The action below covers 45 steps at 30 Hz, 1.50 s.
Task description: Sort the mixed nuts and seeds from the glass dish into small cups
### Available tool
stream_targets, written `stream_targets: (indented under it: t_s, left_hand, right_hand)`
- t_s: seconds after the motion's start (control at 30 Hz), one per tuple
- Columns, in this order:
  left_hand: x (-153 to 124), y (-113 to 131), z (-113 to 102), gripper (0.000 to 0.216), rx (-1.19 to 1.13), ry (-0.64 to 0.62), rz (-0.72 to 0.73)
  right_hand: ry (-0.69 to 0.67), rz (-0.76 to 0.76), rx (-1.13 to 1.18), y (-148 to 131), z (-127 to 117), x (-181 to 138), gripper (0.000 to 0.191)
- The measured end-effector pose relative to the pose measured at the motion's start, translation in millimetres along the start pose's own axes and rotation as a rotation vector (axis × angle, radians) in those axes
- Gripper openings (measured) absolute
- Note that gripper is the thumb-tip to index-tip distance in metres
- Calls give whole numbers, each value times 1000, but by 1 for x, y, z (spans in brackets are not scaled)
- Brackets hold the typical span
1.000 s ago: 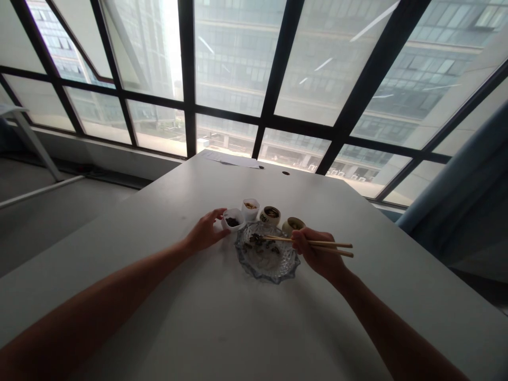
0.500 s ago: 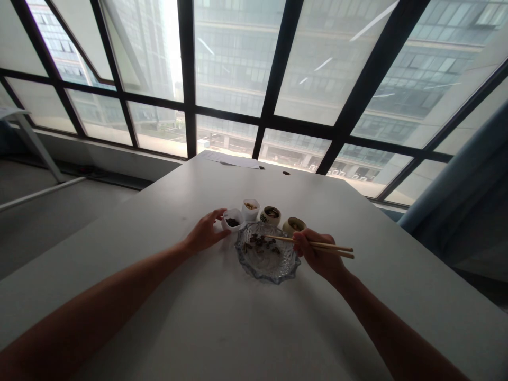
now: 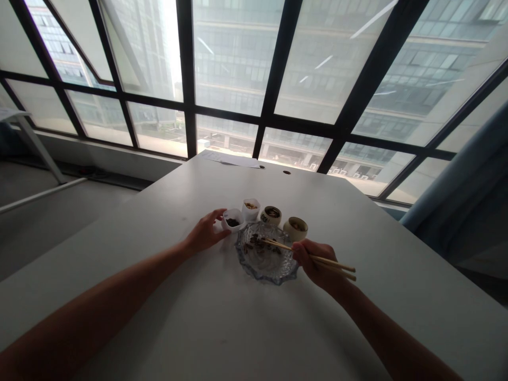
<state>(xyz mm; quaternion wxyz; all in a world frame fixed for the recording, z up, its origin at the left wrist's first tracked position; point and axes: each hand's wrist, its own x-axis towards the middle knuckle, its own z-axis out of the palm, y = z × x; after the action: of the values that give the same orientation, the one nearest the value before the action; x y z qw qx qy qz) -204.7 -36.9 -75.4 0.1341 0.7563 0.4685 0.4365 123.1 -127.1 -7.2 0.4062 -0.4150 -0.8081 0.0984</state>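
My left hand (image 3: 207, 231) grips a small white cup (image 3: 229, 226) with dark bits in it, thumb and fingers on its sides. Its base appears to rest on the table, against the rim of a scalloped clear glass dish (image 3: 262, 271). In my right hand (image 3: 318, 263) is a pair of chopsticks (image 3: 283, 245), their tips low over the dish among small dark pieces (image 3: 254, 241). Whether the tips pinch a piece is too small to tell. Behind the dish stand a second white cup (image 3: 250, 214) with light brown bits, and two cream-coloured cups, one patterned (image 3: 265, 217) and one plainer (image 3: 291, 231).
Everything stands on a white table (image 3: 178, 317). Paper sheets (image 3: 238, 159) lie at its far edge, near two dark round holes. Large black-framed windows rise behind, and a blue curtain (image 3: 456, 185) hangs at the right.
My right hand has dropped slightly with the chopsticks, whose rear ends are now lower and whose tips are nearly where they were. My left hand keeps its place on the white cup.
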Motion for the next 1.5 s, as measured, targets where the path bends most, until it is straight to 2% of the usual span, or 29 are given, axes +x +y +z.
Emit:
stream_targets:
  t_s: [0.13, 0.2, 0.27, 0.37, 0.43, 0.6, 0.67, 0.83, 0.97, 1.1, 1.2, 1.27, 1.33, 1.4, 1.5]
  left_hand:
    - [0, 3, -2, 61, 0, -2, -1]
    - [0, 4, -3, 62, 2, -6, -6]
    - [0, 4, -3, 62, 3, -8, -9]
    - [0, 4, -3, 61, -7, -7, -3]
    - [0, 3, -2, 61, -13, -7, 4]
    - [-2, 4, -3, 62, -17, 34, 35]
    - [-3, 6, -4, 61, -31, 48, 44]
    - [-5, 7, -8, 67, -98, 55, -17]
    - [-4, 8, -9, 67, -99, 36, -32]
    - [-4, 9, -8, 62, -59, -2, -2]
    - [-5, 10, -9, 61, -41, -10, 30]
    - [-5, 11, -9, 60, -36, -9, 43]
    - [-5, 12, -8, 60, -35, -2, 41]
    - [-4, 12, -8, 60, -37, 1, 32]
    - [-4, 12, -7, 59, -47, 0, 19]
  right_hand:
    - [12, -34, -22, 2, 2, -6, 48]
    - [68, 3, 40, 5, 5, -7, 46]
    - [187, 113, 170, 9, 8, -7, 45]
    - [398, 367, 413, 19, 16, -5, 49]
    - [486, 502, 542, 29, 21, -4, 54]
    - [582, 615, 682, 47, 29, -6, 60]
    - [600, 583, 647, 47, 30, -7, 60]
    - [516, 328, 456, 34, 29, -12, 51]
    - [505, 182, 340, 22, 25, -12, 46]
    - [407, -51, 232, 1, 24, 4, 35]
    - [306, -213, 205, -17, 33, 27, 32]
    - [249, -236, 185, -26, 41, 42, 33]
    - [82, -218, 155, -31, 46, 52, 32]
    - [19, -180, 136, -32, 44, 54, 32]
    - [168, -63, 211, -25, 32, 46, 37]
